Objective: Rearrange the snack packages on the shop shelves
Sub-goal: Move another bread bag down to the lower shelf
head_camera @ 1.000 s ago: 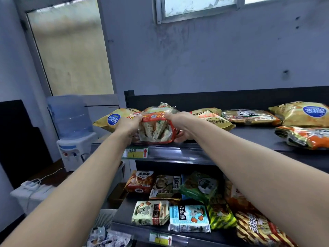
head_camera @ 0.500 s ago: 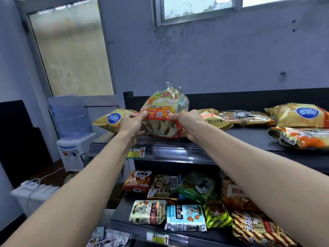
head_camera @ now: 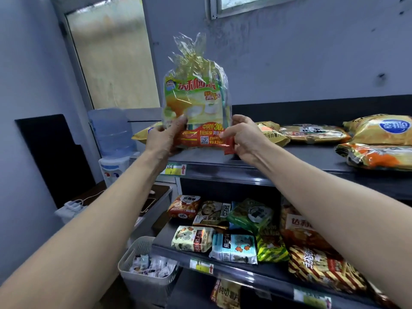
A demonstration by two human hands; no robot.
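A grey-blue wall with a high window backs the dark top shelf (head_camera: 301, 157), and over that shelf's front left corner the bag (head_camera: 196, 101) stands upright, label facing out. Whether its base touches the shelf cannot be told. The left hand (head_camera: 163, 139) and right hand (head_camera: 245, 139) each pinch a lower corner at the red band, thumbs in front and the other fingers (head_camera: 240, 121) curled round the edges. To finish well, I would lower the base flat, slide it a little back from the front edge, and release one hand at a time. The loose crimped top looks likely to tip it, and the soft contents would crush under a hard squeeze. The bag's large red characters are too blurred to read; the band carries "30" and a QR code. A yellow chip bag (head_camera: 379, 128) at the shelf's right edge shows a round blue logo, upside down. On the lower shelf (head_camera: 234, 267), one pack (head_camera: 192, 239) reads 熊字饼, an orange pack (head_camera: 298, 228) begins 达利, and a price tag (head_camera: 201, 266) bears a red arrow.
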